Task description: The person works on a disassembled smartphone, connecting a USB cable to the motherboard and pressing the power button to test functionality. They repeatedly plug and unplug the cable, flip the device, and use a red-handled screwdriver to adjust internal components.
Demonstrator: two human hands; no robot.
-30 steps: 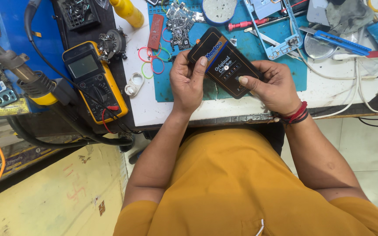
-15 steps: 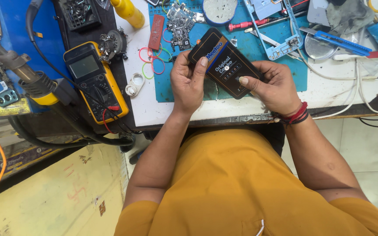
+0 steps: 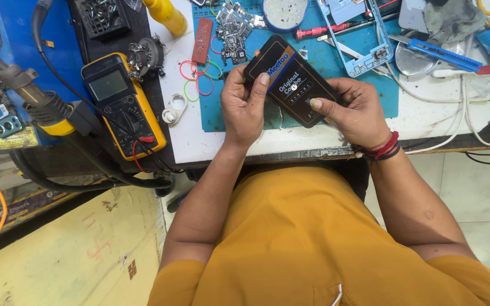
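A: Box first: a flat black carton with a blue band, held over the green mat at the near bench edge.

B: Who has it?

A: Both hands. The left hand clasps its left edge, thumb on top; the right hand grips the lower right corner, thumb pressed on the face.

B: How would it handle?

A: Light and fairly stiff, I judge, though thin card may dent. Holding by the long edges looks safest. A yellow multimeter lies well apart, left.
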